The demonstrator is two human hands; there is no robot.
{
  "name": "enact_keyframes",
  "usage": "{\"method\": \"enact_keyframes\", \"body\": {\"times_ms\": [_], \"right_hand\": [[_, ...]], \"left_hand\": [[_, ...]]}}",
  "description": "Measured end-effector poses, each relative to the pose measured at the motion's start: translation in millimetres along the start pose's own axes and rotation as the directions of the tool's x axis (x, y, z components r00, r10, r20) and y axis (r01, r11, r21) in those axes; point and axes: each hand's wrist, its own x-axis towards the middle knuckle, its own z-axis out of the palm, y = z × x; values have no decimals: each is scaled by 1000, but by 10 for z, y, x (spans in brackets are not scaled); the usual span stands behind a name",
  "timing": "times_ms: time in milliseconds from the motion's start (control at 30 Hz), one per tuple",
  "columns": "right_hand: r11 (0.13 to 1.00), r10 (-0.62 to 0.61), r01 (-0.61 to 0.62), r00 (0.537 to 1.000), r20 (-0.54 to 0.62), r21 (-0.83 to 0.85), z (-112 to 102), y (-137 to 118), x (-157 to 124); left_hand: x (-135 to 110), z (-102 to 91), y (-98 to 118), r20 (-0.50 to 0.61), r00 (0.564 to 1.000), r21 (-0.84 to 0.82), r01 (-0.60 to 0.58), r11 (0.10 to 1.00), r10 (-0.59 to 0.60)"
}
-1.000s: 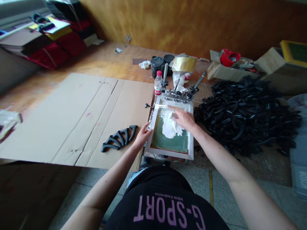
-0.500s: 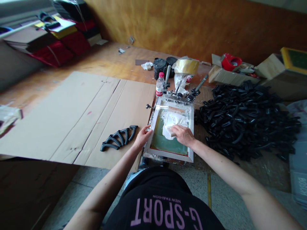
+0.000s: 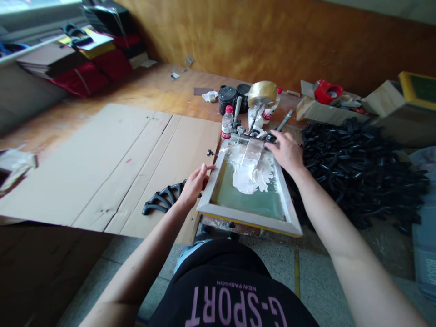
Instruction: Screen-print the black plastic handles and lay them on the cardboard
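Note:
A wooden screen-printing frame (image 3: pixel 248 219) with green mesh sits in front of me, its near edge raised off the bench. White ink (image 3: pixel 252 178) is smeared over the far half of the mesh, and a squeegee (image 3: pixel 254 149) lies on it near the hinge clamps. My left hand (image 3: pixel 193 184) grips the frame's left rail, fingers curled over it. My right hand (image 3: pixel 286 152) rests with fingers spread on the frame's far right corner, beside the squeegee. A row of black curved plastic parts (image 3: pixel 162 200) lies on the cardboard just left of my left hand.
A big pile of black curved parts (image 3: pixel 357 168) lies right of the frame. Behind it stand a small bottle (image 3: pixel 226 122), black pots (image 3: pixel 227 96), a tape roll (image 3: pixel 261 92) and cardboard boxes (image 3: pixel 323 110). Flat cardboard sheets (image 3: pixel 102 159) cover the bench to the left.
My right hand pulled the squeegee toward me, then went back to the far right corner and left the squeegee on the mesh. The frame's near edge has risen.

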Motion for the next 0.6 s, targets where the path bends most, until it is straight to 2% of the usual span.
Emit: {"method": "enact_keyframes", "body": {"times_ms": [67, 100, 167, 200, 267, 333, 400, 433, 500, 533, 567, 600], "right_hand": [[990, 137, -134, 987, -82, 43, -84, 310, -82], [977, 209, -205, 975, -75, 54, -66, 436, -175], [962, 264, -267, 963, 48, 59, 99, 564, -439], [968, 235, -244, 963, 134, 63, 233, 557, -595], [991, 68, -101, 941, 331, 86, 536, 429, -901], [998, -63, 49, 910, 409, 44, 787, 234, -1131], [992, -89, 119, 896, 434, -41, 913, 71, -1244], [990, -80, 125, 892, 445, -71, 930, 10, -1263], [991, -69, 112, 893, 446, -72, 912, -106, -1263], [992, -87, 116, 898, 432, -41, 895, -188, -1262], [991, -122, 131, 904, 409, 6, 884, -300, -1272], [984, -176, 163, 907, 382, 65, 882, -448, -1299]], "left_hand": [[76, 80, 252, -17, 995, -57, -104, 993, 103], [134, 131, 375, -36, 986, -84, -166, 982, 164], [273, 243, 607, -64, 962, -134, -271, 953, 264], [344, 297, 707, -65, 955, -155, -295, 943, 288], [450, 390, 849, -52, 954, -186, -299, 936, 295], [458, 455, 862, -88, 954, -196, -300, 934, 287], [330, 498, 701, -162, 951, -187, -290, 938, 262], [217, 517, 556, -161, 962, -177, -250, 952, 222], [-72, 561, 177, -53, 997, -142, -71, 987, 64], [-225, 589, -31, 66, 996, -108, 69, 992, -63], [-369, 616, -231, 125, 978, -95, 178, 979, -166], [-493, 635, -413, 113, 970, -124, 230, 965, -216]]}}
